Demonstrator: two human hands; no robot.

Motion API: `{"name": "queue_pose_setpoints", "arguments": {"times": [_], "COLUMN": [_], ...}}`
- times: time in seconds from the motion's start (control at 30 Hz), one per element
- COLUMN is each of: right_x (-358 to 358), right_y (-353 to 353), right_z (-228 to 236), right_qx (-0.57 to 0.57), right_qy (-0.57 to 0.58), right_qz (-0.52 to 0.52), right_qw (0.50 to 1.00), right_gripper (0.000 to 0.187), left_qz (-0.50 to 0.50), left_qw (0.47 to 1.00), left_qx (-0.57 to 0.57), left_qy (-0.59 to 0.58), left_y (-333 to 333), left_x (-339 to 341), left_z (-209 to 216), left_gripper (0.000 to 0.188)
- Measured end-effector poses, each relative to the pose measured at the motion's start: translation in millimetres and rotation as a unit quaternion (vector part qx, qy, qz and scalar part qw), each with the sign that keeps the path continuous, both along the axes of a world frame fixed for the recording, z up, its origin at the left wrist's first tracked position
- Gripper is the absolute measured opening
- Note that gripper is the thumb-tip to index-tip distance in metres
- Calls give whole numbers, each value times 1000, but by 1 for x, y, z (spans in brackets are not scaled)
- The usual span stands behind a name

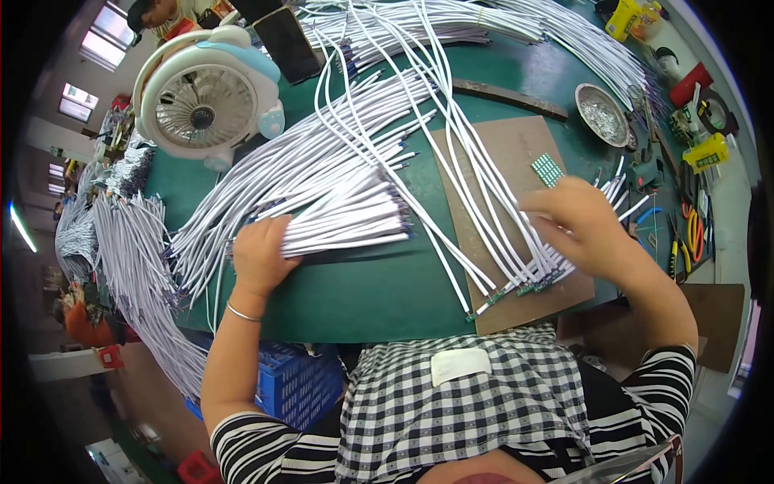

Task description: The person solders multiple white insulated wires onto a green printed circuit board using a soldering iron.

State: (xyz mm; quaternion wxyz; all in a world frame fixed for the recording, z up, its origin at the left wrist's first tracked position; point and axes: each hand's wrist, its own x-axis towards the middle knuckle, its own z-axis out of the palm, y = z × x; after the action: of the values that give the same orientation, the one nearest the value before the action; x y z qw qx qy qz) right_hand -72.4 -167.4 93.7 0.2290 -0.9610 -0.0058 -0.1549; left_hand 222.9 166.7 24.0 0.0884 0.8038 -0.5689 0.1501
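Note:
My left hand (262, 250) is closed around a thick bundle of white cables (347, 218), whose cut ends with dark tips point to the right. To the right, my right hand (576, 230) hovers above the brown board (504, 153), its thumb and bent forefinger apart and nothing visible between them. Below it lie several white cables (476, 194) with small green circuit boards (528, 287) at their near ends. A green panel of small circuit boards (547, 170) rests on the board, just beyond my right hand.
A white and blue fan (201, 113) stands at the left on the green table (363, 302). More white cables (129, 234) hang over the left edge. A metal bar (508, 98), a round bowl (603, 115) and pliers (693, 234) lie at the right. A blue crate (302, 387) sits below the table.

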Motion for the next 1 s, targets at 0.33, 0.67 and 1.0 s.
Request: {"name": "queue_pose_setpoints", "arguments": {"times": [0.33, 0.67, 1.0], "right_x": [222, 226, 184], "right_y": [12, -35, -38], "right_z": [-60, -15, -14], "right_qx": [-455, -435, -413], "right_qy": [-62, -61, 161], "right_qz": [198, 283, 137], "right_qw": [866, 853, 886], "right_gripper": [26, 7, 50], "left_qz": [-52, -21, 167], "left_qw": [996, 999, 986], "left_qx": [-53, -36, 7], "left_qy": [-41, -12, 23], "left_y": [-1, 2, -97], "left_x": [3, -2, -11], "left_z": [-10, -10, -9], "left_gripper": [44, 47, 55]}}
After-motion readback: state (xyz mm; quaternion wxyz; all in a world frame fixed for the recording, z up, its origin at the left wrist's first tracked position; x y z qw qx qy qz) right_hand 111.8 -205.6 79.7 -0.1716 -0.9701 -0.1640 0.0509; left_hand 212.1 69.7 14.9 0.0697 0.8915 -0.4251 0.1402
